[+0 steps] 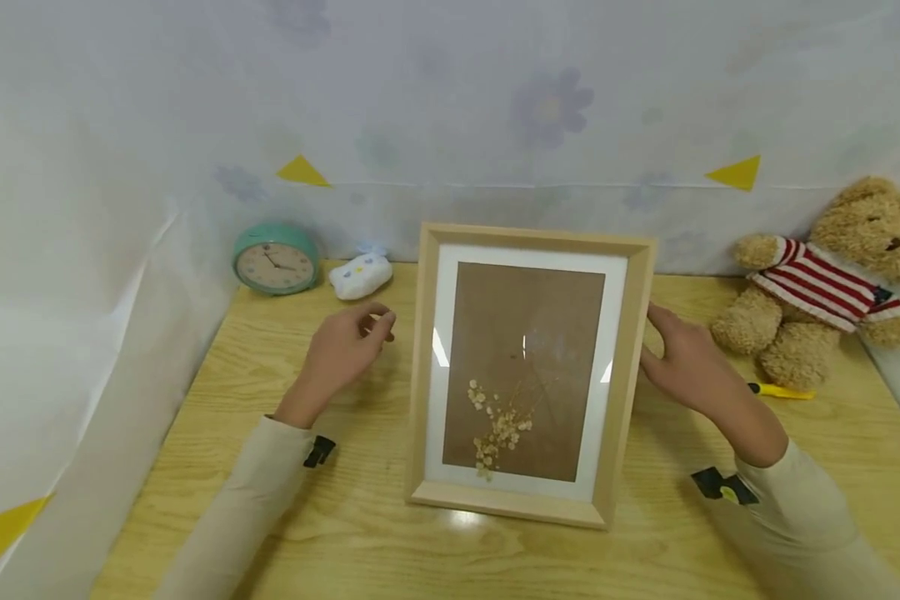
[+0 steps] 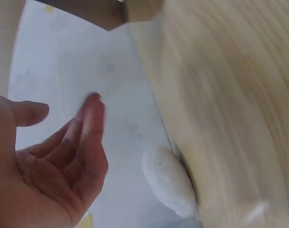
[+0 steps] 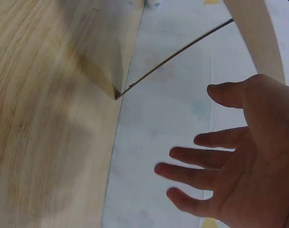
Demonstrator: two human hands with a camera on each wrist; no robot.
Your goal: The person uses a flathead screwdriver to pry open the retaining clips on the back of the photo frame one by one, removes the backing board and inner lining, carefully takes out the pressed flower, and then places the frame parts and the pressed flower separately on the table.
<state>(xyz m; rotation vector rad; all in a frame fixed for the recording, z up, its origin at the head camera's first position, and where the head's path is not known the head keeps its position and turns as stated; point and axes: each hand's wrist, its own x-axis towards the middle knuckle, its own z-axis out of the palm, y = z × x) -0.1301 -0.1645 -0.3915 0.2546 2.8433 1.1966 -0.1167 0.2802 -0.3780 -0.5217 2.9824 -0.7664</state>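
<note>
A light wooden picture frame (image 1: 525, 312) stands upright on the table, leaning back a little. Behind its glass are a white mat, a brown backing and a sprig of small dried flowers (image 1: 503, 427). My left hand (image 1: 342, 348) hovers to the left of the frame, apart from it, fingers loosely bent and holding nothing. By the frame's right side is my right hand (image 1: 692, 367), its fingertips partly hidden behind the edge in the head view. In the right wrist view its fingers (image 3: 191, 175) are spread and empty, beside a thin brown support strip (image 3: 175, 54) behind the frame.
At the back left stand a teal alarm clock (image 1: 276, 260) and a small white plush (image 1: 362, 276). A teddy bear (image 1: 817, 287) in a striped sweater sits at the back right, with a yellow-handled tool (image 1: 786, 392) before it. A flowered cloth wall (image 1: 450, 108) rises behind the table.
</note>
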